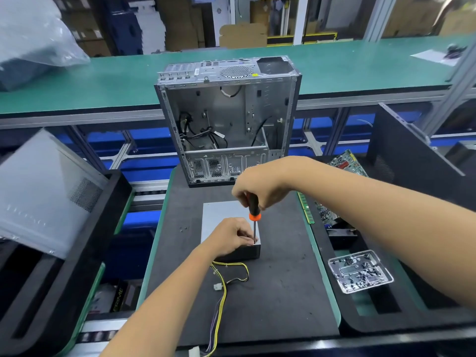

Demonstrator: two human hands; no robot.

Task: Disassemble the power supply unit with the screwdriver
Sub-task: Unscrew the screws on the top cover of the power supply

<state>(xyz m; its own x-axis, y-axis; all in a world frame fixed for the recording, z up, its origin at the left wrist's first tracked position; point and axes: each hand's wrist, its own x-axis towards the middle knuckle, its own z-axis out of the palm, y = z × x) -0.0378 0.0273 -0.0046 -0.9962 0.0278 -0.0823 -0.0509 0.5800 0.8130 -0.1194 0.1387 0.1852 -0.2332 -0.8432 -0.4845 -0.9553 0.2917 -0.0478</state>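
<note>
I'm at the screw-removal step: the power supply unit (226, 220) lies on the dark mat of the counter (283, 292) in front of the empty computer case (226, 119). My right hand (260, 186) has its grip clamped round the screwdriver (254, 215), tip down at the unit's near right corner — my left hand (229, 239) pinches beside the tip, steadying it. Next I'd judge it calls for downward pressure while turning, then lifting the loosened screw toward the parts tray (360, 271).

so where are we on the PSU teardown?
Done: the power supply unit is out of the computer case, lying on the mat.
In hand: right hand holds the screwdriver upright, tip at the near right top corner; left hand pinches beside the tip.
Left: cover still on.
</note>
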